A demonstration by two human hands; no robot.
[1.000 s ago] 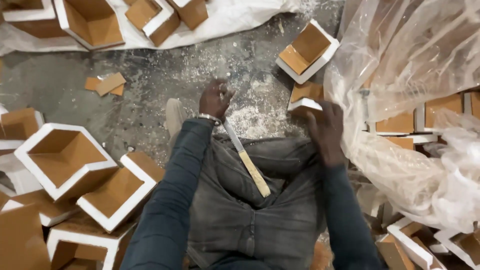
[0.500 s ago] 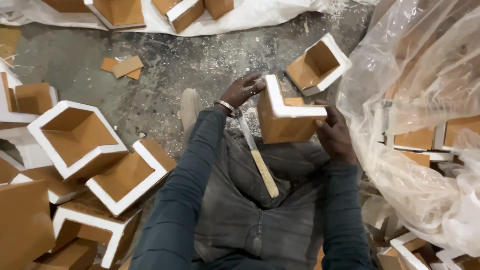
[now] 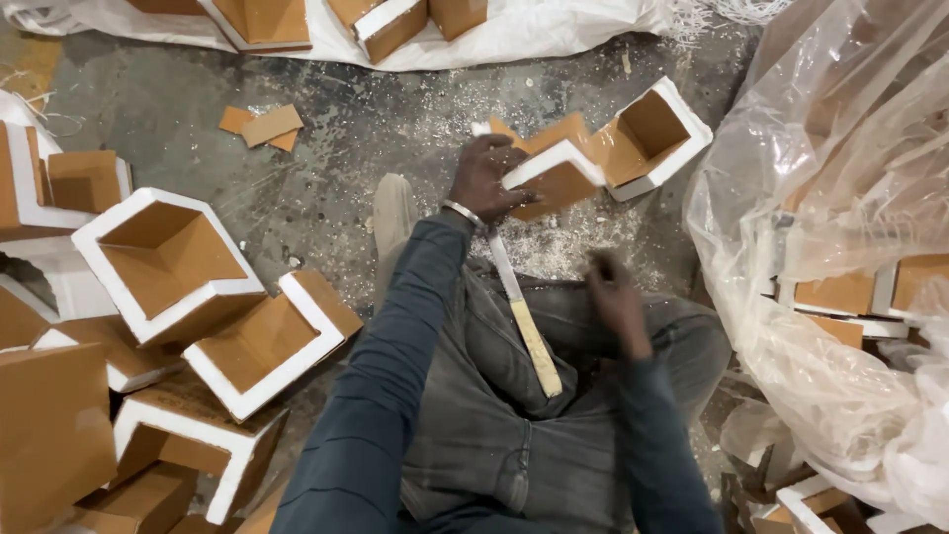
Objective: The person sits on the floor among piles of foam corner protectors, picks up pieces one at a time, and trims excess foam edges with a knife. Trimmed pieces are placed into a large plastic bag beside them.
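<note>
The right hand (image 3: 618, 305) is smeared by motion, so its fingers and whatever they may hold cannot be made out. The left hand (image 3: 486, 178) covers one end of the brown-and-white angled foam corner piece (image 3: 554, 173). The metal blade of the wooden-handled knife (image 3: 522, 311) disappears under that wrist. Brown boxes inside the crumpled clear plastic sheet (image 3: 840, 198) show only dimly. Corner pieces along the left and top edges are cut off.

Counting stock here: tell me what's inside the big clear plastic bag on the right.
Through the plastic bag show several brown pieces with white edges, like the angled piece in the left hand. Folds and glare hide the rest, so no count is possible.
</note>
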